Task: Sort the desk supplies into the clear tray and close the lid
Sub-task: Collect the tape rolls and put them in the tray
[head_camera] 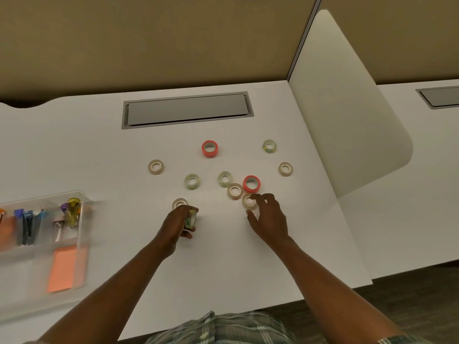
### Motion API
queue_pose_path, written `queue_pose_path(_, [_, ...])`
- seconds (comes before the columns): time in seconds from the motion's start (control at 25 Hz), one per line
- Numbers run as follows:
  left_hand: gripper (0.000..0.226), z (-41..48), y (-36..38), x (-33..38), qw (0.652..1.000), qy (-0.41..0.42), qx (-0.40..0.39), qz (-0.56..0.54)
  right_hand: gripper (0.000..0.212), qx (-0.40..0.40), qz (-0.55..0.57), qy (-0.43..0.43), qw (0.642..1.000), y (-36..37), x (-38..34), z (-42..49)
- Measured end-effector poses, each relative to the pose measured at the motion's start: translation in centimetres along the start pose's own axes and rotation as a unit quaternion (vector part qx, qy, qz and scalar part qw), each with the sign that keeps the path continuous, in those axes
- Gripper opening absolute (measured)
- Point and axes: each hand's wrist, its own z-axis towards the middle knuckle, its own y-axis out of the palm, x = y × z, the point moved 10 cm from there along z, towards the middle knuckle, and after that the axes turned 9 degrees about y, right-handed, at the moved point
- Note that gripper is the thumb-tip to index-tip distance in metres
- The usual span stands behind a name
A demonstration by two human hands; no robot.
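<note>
Several tape rolls lie scattered on the white desk (99, 150): two red ones (210, 148) (251, 183) and several clear or beige ones. My left hand (177, 224) is closed around a patterned tape roll (191, 218), just below a clear roll (179, 202). My right hand (267, 216) hovers with fingers spread, its fingertips at a beige roll (249, 201) without gripping it. The clear tray (82, 244) sits at the left edge, blurred, holding binder clips (72, 212), blue clips (28, 225) and an orange sticky pad (62, 269).
A grey cable hatch (187, 109) is set into the desk at the back. A white divider panel (347, 120) rises on the right. The desk's front edge runs just above my plaid shirt (223, 328).
</note>
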Motion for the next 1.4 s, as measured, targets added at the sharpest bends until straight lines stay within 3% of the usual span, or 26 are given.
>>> queue_pose_path(0.24, [0.033,0.5,0.5,-0.2,1.0,-0.012,0.005,-0.001,0.034,-0.024,-0.105,-0.042,0.993,1.7,-0.6,0.8])
queue_pose_path(0.36, [0.034,0.4,0.7,0.0,1.0,-0.012,0.002,-0.024,0.026,-0.007,0.091,0.051,0.995,0.9,0.3,1.1])
queue_pose_path(0.4, [0.035,0.2,0.8,0.1,0.999,-0.013,-0.002,-0.038,0.026,-0.021,0.207,0.116,0.971,1.2,1.0,1.2])
queue_pose_path(0.44, [0.036,-0.1,0.9,0.1,0.998,-0.016,-0.005,-0.056,0.027,-0.063,0.328,0.188,0.924,2.2,1.3,1.1])
queue_pose_path(0.52, [0.039,-0.7,0.7,0.0,0.995,-0.022,-0.01,-0.101,0.033,-0.174,0.51,0.278,0.795,4.7,-0.7,-0.1])
queue_pose_path(0.56, [0.041,-1.0,0.6,0.1,0.992,-0.024,-0.013,-0.121,0.035,-0.213,0.554,0.289,0.751,5.4,-2.2,-0.5])
queue_pose_path(0.64, [0.044,-1.7,0.0,0.2,0.987,-0.028,-0.019,-0.154,0.033,-0.256,0.581,0.284,0.718,5.9,-5.3,-1.2])
queue_pose_path(0.76, [0.045,-3.0,-2.2,0.1,0.981,-0.027,-0.023,-0.191,0.027,-0.294,0.582,0.261,0.712,6.7,-10.1,-2.5])
queue_pose_path(0.88, [0.047,-4.4,-6.0,-0.1,0.978,-0.01,-0.015,-0.208,0.035,-0.35,0.575,0.219,0.706,8.3,-15.5,-4.5])
queue_pose_path(1.2, [0.046,-8.3,-23.2,-2.4,0.974,0.028,0.098,-0.203,0.031,-0.468,0.532,0.137,0.692,13.8,-31.8,-11.7])
queue_pose_path(1.32, [0.043,-9.7,-30.2,-3.7,0.972,0.021,0.155,-0.176,0.028,-0.494,0.452,0.08,0.738,15.8,-37.9,-14.4])
queue_pose_path(1.4, [0.036,-10.3,-34.5,-4.1,0.978,0.03,0.192,-0.072,0.032,-0.501,0.353,-0.007,0.791,17.1,-41.9,-16.1])
